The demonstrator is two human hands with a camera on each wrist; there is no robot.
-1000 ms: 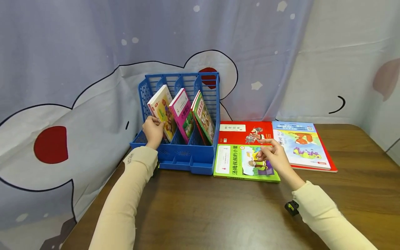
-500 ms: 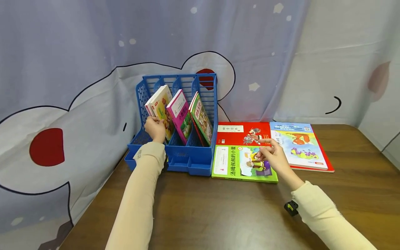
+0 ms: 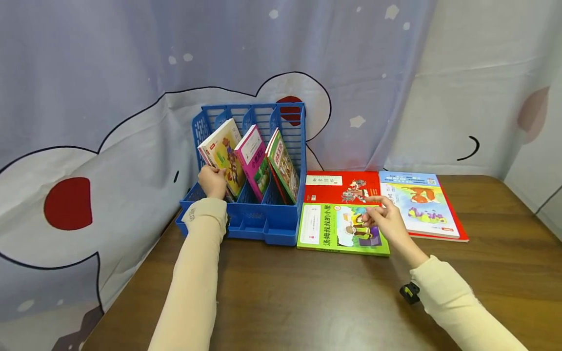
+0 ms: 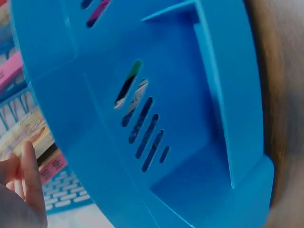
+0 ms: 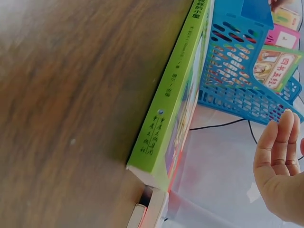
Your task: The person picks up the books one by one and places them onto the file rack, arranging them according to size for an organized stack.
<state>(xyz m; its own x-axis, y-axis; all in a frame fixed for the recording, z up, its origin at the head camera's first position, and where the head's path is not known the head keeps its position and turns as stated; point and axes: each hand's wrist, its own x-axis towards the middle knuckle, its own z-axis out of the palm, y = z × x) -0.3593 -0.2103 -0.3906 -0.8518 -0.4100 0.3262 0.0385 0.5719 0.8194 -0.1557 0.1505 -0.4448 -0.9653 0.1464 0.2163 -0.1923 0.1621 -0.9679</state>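
Observation:
In the left compartment of a blue book rack (image 3: pixel 281 219), my left hand (image 3: pixel 212 181) grips the lower front edge of a yellow-covered picture book (image 3: pixel 229 158), thumb on its cover. Another light-spined book lies close against that book's left side. The left wrist view has the fingers (image 4: pixel 31 175) at the books' edges, partly cut off by the frame. Over a green book (image 3: pixel 318 229) lying flat on the table, my right hand (image 3: pixel 388 222) hovers with loosely bent fingers and holds nothing.
A pink book (image 3: pixel 254 163) and a green-edged book (image 3: pixel 284 165) lean in the rack's other compartments. Right of the rack lie a red book (image 3: pixel 325 194) and a blue-and-white picture book (image 3: pixel 421 204) on a larger red one. A curtain (image 3: pixel 351 58) hangs behind the wooden table (image 3: pixel 307 297).
My left hand shifted right, then slightly back left. The yellow book's front edge has swung left, up against the book beside it. My right hand has stayed in place.

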